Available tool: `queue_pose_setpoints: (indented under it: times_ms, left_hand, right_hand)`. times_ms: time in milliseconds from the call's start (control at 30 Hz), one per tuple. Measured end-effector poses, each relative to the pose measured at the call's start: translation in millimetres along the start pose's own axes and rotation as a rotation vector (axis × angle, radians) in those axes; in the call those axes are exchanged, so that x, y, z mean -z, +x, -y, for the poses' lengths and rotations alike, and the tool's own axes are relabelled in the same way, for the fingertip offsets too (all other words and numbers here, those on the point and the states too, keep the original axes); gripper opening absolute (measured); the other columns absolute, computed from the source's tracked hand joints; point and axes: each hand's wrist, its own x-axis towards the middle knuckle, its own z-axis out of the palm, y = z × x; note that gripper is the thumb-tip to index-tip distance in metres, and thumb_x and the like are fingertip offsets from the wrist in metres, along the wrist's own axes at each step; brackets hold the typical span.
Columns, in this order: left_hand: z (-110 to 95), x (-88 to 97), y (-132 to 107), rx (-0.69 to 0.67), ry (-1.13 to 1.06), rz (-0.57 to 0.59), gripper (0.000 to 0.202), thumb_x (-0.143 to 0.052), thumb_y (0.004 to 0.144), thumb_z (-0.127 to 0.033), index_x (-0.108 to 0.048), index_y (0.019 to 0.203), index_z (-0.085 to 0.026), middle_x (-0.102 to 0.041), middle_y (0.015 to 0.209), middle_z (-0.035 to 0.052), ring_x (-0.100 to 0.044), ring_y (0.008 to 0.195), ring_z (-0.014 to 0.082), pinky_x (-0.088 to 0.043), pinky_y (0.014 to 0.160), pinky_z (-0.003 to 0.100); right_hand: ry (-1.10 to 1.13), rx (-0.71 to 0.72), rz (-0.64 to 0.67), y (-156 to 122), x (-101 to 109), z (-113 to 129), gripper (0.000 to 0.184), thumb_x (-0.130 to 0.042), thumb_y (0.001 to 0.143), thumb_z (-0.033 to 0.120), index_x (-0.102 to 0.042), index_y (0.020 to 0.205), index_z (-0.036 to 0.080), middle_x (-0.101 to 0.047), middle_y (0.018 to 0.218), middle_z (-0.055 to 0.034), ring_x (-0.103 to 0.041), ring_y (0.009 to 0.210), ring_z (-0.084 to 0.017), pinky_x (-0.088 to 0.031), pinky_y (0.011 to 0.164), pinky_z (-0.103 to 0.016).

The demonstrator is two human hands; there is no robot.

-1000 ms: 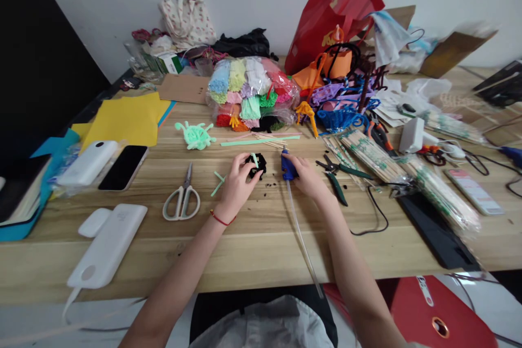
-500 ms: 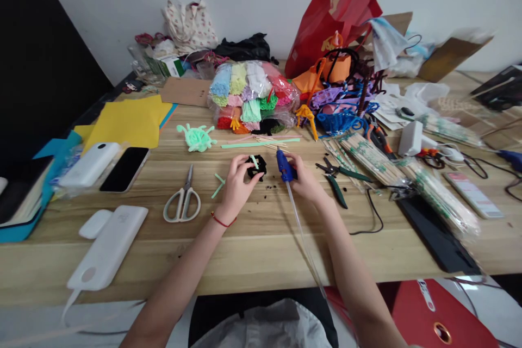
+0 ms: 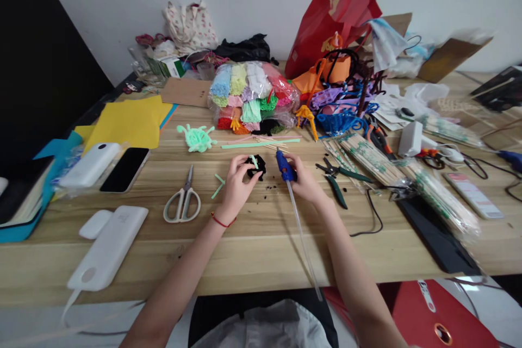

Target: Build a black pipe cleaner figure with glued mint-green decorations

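Note:
Between the fingers of my left hand (image 3: 237, 185) is a small black fuzzy piece (image 3: 258, 168), with a short mint-green strip (image 3: 255, 161) on top of it. My right hand (image 3: 304, 179) is wrapped round a blue glue gun (image 3: 284, 166), its nozzle pointing away from me. A long clear glue stick (image 3: 302, 239) runs out of its back toward the table's front edge. The gun's tip is a little to the right of the black piece, apart from it. Black crumbs lie on the table between my hands. Short green strips (image 3: 219, 186) rest left of my left hand.
Scissors (image 3: 182, 198) lie to the left, green-handled pliers (image 3: 336, 182) to the right. Farther back are a mint-green fuzzy shape (image 3: 198, 138), a long green strip (image 3: 261, 143) and a bag of coloured pipe cleaners (image 3: 253, 98). Phones, a power bank (image 3: 108, 247) and bagged sticks (image 3: 373, 160) surround these.
The glue stick's rear end has swung slightly left. Both hands stay nearly in place, still holding the black piece and the glue gun.

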Motion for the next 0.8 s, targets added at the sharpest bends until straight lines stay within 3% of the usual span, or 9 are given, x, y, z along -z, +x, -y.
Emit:
queue_pose_setpoints:
  times_ms: [233, 400, 600, 800]
  left_hand:
    - [-2.0, 1.2, 0.6, -0.012, 0.009, 0.012, 0.011, -0.067, 0.081, -0.022, -0.06, 0.089, -0.019, -0.052, 0.114, 0.008, -0.055, 0.111, 0.0198, -0.048, 0.098, 0.039]
    - [0.7, 0.9, 0.0, -0.013, 0.001, 0.01, 0.012, -0.068, 0.08, -0.023, -0.061, 0.089, -0.019, -0.052, 0.114, 0.0077, -0.055, 0.111, 0.0203, -0.049, 0.097, 0.04]
    - [-0.2, 4.0, 1.3, 0.013, -0.02, 0.003, 0.019, -0.07, 0.078, -0.025, -0.058, 0.092, -0.02, -0.053, 0.112, 0.0079, -0.056, 0.112, 0.021, -0.048, 0.098, 0.041]
    - [-8.3, 12.8, 5.0, 0.013, 0.007, -0.064, 0.025, -0.07, 0.078, -0.031, -0.049, 0.085, -0.02, -0.055, 0.109, 0.0082, -0.054, 0.111, 0.0217, -0.046, 0.097, 0.042]
  right_hand:
    - [0.244, -0.048, -0.005, 0.9, -1.7, 10.4, 0.058, -0.057, 0.077, 0.02, -0.037, 0.131, 0.02, -0.061, 0.101, -0.0082, -0.06, 0.088, -0.019, -0.048, 0.083, -0.037]
    - [0.548, -0.181, -0.061, 1.3, -1.3, 30.3, 0.052, -0.062, 0.075, 0.024, -0.042, 0.123, 0.023, -0.064, 0.09, -0.0036, -0.062, 0.084, -0.019, -0.049, 0.08, -0.037]
    - [1.0, -0.253, -0.112, 3.4, 1.8, 45.6, 0.038, -0.064, 0.065, 0.022, -0.054, 0.102, 0.023, -0.064, 0.075, 0.0, -0.063, 0.075, -0.019, -0.052, 0.083, -0.041]
    - [1.14, -0.329, -0.069, 0.3, 6.2, 53.0, 0.015, -0.06, 0.064, 0.033, -0.056, 0.07, 0.02, -0.058, 0.062, -0.0028, -0.059, 0.059, -0.021, -0.056, 0.068, -0.043]
